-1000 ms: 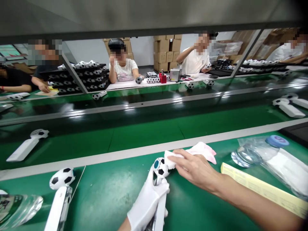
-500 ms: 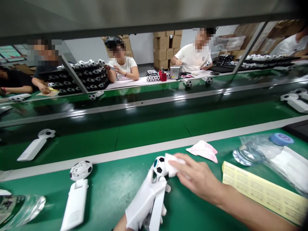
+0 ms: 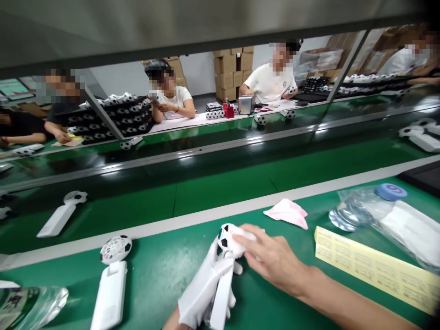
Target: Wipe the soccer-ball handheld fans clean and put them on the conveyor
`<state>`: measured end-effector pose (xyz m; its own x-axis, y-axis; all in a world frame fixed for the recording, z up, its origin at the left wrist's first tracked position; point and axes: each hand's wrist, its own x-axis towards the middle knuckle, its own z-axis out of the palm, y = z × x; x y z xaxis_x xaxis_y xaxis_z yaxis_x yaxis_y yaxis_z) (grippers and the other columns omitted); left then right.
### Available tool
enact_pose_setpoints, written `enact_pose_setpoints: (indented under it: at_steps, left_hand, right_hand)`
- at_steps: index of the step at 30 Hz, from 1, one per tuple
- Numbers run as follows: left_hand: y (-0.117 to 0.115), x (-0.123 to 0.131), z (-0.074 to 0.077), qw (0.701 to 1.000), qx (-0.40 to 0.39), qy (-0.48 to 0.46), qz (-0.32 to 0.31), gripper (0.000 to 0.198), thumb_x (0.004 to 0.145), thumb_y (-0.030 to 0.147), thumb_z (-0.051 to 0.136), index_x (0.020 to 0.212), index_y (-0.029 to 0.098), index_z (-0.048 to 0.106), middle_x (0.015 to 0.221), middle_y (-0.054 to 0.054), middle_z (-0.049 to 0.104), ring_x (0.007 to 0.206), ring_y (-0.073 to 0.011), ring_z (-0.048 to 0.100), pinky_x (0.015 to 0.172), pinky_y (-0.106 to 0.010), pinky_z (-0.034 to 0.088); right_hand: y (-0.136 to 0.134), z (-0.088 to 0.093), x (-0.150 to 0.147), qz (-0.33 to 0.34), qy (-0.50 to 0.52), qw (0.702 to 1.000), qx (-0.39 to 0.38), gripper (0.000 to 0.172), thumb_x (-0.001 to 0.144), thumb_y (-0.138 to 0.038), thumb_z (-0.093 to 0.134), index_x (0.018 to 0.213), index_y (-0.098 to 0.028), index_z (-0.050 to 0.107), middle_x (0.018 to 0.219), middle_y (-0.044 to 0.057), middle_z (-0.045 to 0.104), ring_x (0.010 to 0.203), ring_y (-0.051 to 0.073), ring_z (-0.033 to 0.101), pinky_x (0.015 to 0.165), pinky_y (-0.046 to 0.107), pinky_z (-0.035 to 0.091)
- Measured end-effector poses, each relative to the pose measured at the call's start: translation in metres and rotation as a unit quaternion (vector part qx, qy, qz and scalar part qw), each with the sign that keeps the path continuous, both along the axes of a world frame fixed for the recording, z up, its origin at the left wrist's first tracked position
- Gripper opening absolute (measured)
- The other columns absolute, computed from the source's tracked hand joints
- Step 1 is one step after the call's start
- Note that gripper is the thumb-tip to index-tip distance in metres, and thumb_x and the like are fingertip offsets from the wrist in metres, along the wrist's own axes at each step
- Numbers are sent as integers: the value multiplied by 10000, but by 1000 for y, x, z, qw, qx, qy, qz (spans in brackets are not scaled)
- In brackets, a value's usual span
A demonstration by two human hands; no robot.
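Note:
My left hand (image 3: pixel 202 293), in a white glove, grips the white handle of a small fan with a football-patterned head (image 3: pixel 226 238), held upright near the front edge of the green bench. My bare right hand (image 3: pixel 271 259) presses a small white wipe (image 3: pixel 242 240) against the fan head, fingers pinched on it. A second fan of the same kind (image 3: pixel 112 279) lies flat to the left. A pink-and-white cloth (image 3: pixel 287 213) lies behind my right hand.
A clear water bottle with a blue cap (image 3: pixel 364 211) and a yellow sheet of labels (image 3: pixel 371 268) lie on the right. Another fan (image 3: pixel 62 215) rides the green conveyor (image 3: pixel 220 188). Several people work on the far side beside black trays (image 3: pixel 113 117) of fan heads.
The wipe has slid across the fan head under my right hand. The fan on the conveyor moved right. The view shifted, so the fan lying at left now shows whole.

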<state>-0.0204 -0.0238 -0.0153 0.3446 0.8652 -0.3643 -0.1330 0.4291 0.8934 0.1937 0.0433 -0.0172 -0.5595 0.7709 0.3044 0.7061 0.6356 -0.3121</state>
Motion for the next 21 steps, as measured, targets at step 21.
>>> enact_pose_setpoints:
  at_steps: [21]
  left_hand:
    - [48, -3, 22, 998, -29, 50, 16, 303, 857, 358, 492, 1094, 173, 523, 1042, -72, 571, 856, -165, 568, 702, -349, 510]
  right_hand:
    - [17, -15, 2, -158, 547, 694, -441, 503, 797, -431, 521, 1242, -212, 436, 865, 32, 595, 508, 111, 504, 359, 189, 351]
